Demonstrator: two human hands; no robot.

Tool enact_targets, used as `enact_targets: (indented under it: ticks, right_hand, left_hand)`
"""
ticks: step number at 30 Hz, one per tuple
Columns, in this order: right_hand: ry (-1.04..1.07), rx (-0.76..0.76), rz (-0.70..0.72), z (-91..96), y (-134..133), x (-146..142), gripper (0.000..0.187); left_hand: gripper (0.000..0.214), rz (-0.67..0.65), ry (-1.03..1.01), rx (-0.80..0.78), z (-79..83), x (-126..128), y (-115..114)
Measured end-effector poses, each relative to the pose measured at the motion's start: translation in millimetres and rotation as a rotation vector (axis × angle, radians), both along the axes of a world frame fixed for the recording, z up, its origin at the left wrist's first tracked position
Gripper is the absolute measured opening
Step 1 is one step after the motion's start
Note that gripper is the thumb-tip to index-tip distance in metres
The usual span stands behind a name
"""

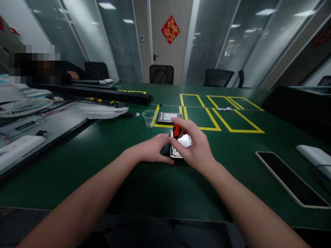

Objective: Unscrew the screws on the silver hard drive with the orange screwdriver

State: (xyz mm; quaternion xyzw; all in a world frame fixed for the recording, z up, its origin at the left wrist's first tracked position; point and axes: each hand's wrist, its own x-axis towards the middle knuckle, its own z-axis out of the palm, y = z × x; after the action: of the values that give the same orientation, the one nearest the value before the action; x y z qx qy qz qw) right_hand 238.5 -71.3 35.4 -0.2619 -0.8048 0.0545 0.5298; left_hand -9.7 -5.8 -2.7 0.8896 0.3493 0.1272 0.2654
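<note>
A hard drive [176, 151] with a shiny metal top lies on the green table in front of me. Along its left side, my left hand [157, 148] grips it between thumb and fingers. My right hand [193, 143] is closed round the red and black handle of a screwdriver [177, 131], held upright over the drive. The screwdriver's tip and part of the drive are hidden by my fingers. Just behind, a second hard drive [165, 117] with a white label lies flat. To its left stands a clear plastic cup [149, 119].
Yellow tape rectangles [219, 130] mark the green table [124, 196]. A phone [289, 177] and a white device [314, 158] lie at the right. Fan parts [103, 111], a large panel [59, 117] and a long black bar [116, 95] fill the left. Another person [73, 74] sits far left.
</note>
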Motion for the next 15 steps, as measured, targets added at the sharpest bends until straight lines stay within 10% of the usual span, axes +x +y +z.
enact_targets:
  ticks: [15]
  right_hand:
    - [0.026, -0.036, 0.008, -3.3, -2, -2, 0.064]
  left_hand:
    - [0.098, -0.023, -0.011, 0.015, 9.6, 5, -4]
